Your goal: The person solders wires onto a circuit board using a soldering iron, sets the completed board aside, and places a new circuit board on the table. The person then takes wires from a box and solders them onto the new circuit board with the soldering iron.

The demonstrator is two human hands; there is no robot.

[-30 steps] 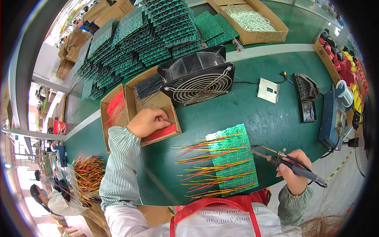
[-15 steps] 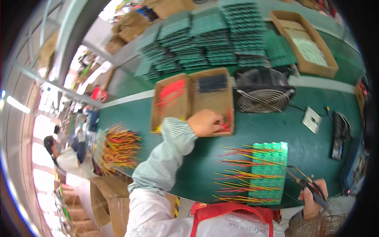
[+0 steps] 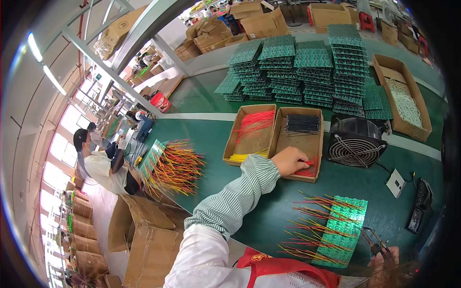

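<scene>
My left hand, in a striped sleeve cover, reaches into the right cardboard box. Its fingers are pinched together at the short red wires in the near right corner. Black wires lie at the far end of that box. My right hand, at the lower right, is closed round the dark handle of a soldering iron with a thin bent metal tip. The tip points toward a green circuit board panel on the table, from which rows of red and yellow wires stick out leftward.
The left box holds red and yellow wires. Behind stand stacked circuit panels, a black fan and a box of pale parts. A wired panel pile lies left. A co-worker sits beyond it.
The view has shifted, so the table and boxes appear farther right. My left hand stays at the red wires in the right box, and my right hand keeps hold of the soldering iron.
</scene>
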